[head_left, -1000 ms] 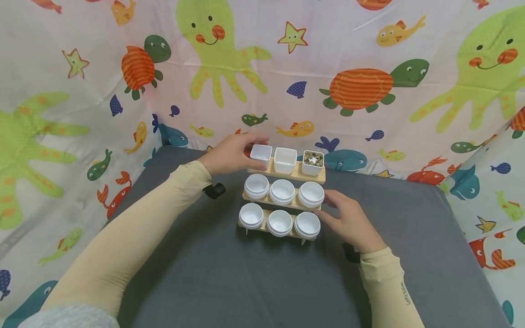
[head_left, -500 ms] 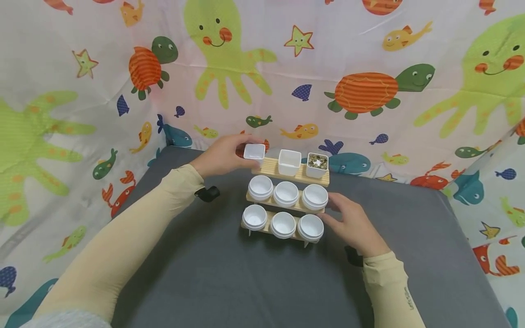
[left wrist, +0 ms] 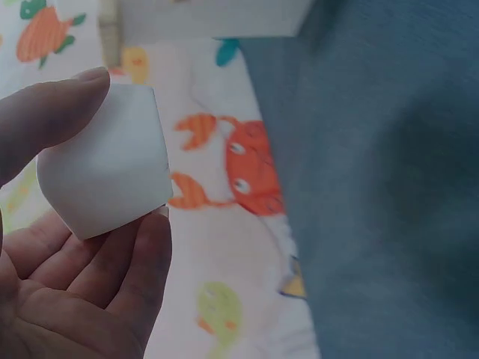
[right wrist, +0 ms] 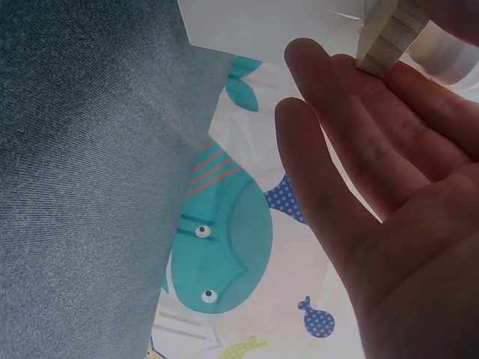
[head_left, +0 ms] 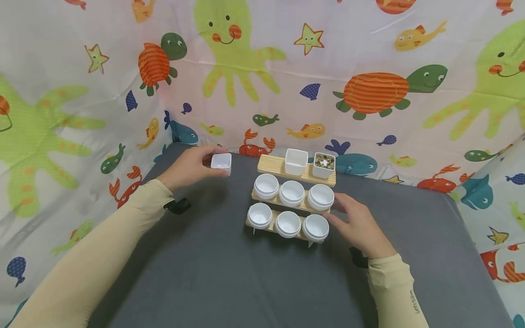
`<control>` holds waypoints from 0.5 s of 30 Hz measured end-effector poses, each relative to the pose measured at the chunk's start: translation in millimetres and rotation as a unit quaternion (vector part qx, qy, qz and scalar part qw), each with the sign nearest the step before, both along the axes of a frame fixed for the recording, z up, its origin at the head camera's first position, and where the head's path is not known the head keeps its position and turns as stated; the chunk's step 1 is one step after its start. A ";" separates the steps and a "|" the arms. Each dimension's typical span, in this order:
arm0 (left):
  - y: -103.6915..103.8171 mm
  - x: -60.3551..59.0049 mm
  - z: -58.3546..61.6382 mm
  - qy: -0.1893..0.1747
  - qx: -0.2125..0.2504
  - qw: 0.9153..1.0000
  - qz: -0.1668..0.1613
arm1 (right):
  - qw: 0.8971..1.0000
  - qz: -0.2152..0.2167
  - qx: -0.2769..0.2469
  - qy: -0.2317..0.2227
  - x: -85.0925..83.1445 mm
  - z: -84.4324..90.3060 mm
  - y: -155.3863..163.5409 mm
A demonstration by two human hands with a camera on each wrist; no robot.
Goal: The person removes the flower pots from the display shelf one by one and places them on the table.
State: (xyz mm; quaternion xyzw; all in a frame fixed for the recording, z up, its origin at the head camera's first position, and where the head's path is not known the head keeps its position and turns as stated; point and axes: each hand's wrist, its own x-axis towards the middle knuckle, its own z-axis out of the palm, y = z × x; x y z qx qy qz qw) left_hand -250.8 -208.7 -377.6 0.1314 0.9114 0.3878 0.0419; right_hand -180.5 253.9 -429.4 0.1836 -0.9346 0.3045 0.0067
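Grey cloth tabletop [head_left: 229,273]; left hand [head_left: 186,167] pinches square white cup [head_left: 221,161]; right hand [head_left: 361,225], fingers straight, touches wooden rack [head_left: 272,165].

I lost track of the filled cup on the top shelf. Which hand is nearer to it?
Right. The right hand rests against the rack's right end, just below the filled cup. The left hand is off to the rack's left, holding a small empty cup.

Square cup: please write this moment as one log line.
left hand: holds square cup off rack | right hand: rests on wooden rack
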 end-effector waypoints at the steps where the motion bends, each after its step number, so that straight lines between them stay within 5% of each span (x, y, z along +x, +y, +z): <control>1: -5.0 1.5 -3.9 -0.002 -0.003 1.000 0.005 | 1.000 0.000 0.000 0.001 0.1 -0.1 0.5; 15: -63.0 23.0 -58.3 -0.046 -0.022 0.998 0.036 | 1.000 0.001 -0.004 -0.006 0.3 0.2 -0.9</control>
